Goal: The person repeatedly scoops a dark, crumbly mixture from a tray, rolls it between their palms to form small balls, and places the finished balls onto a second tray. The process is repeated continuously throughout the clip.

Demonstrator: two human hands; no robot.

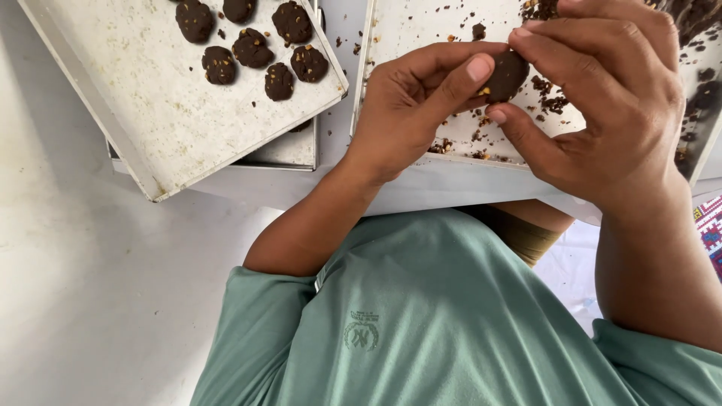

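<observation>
I look down from the head camera at 2 bare hands meeting over a pale metal tray. My left hand [410, 105] and my right hand [609, 105] both pinch 1 dark chocolate dough ball [505, 75], studded with bits of chopped nut. The left thumb presses its near side; the right fingertips and thumb cup its far side. Both hands are closed narrowly around it, holding it just above the crumb tray [421, 30], which is scattered with dark crumbs and nut pieces.

To the left, a second tray [150, 113] lies tilted across another tray beneath it, and carries 7 shaped dough pieces [252, 46] in loose rows. Both trays rest on a light worktop [90, 286]. A green shirt [421, 323] fills the lower frame.

I judge the dough ball to be light, soft and crumbly, easily dented or broken. It wants a gentle hold around its rim with fingertip pads, never a squeeze across the middle.
</observation>
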